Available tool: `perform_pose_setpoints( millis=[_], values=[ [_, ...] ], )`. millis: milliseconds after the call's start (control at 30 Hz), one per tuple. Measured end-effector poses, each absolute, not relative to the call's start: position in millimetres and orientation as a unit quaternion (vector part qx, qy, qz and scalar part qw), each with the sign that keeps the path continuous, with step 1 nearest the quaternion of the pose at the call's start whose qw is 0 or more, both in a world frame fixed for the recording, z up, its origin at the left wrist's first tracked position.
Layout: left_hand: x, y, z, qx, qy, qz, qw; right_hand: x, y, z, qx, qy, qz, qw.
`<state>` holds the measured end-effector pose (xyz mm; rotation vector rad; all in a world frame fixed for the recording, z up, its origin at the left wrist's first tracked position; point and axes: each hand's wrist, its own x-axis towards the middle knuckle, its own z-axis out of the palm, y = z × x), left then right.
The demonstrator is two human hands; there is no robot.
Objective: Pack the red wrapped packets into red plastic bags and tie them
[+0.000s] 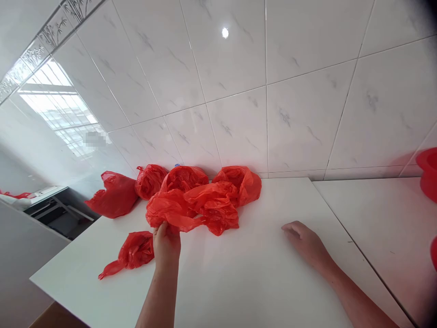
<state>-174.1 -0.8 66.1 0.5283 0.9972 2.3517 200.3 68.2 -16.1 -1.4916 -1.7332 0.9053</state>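
My left hand [167, 243] is closed on the near edge of a crumpled red plastic bag [170, 209], lifted a little above the white table. To its right, a bunched red bag [220, 214] touches or joins the held one; I cannot tell which. A smaller knotted red bag [134, 250] lies just left of my left wrist. Over the table's right part, my right hand [303, 239] has its fingers curled together, with nothing seen in them and no bag near it.
Along the tiled wall stand several red bags: a tied one [116, 196], a round bundle [150, 182], and an open-mouthed one [247, 184] among them. The white table [246, 278] meets a second tabletop [372, 205] at a seam. Red objects [430, 175] show at the right edge.
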Motion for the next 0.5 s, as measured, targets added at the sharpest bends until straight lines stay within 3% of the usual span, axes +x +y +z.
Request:
perform_pose_setpoints(
  millis=[267, 500],
  values=[
    [-183, -12, 82, 0.132, 0.248, 0.866, 0.414, 200, 68, -18, -0.576, -0.66, 0.352, 0.329],
    [-152, -27, 95, 0.264, 0.225, 0.81, 0.473, 199, 68, -13, -0.581, -0.644, 0.38, 0.319]
  ],
)
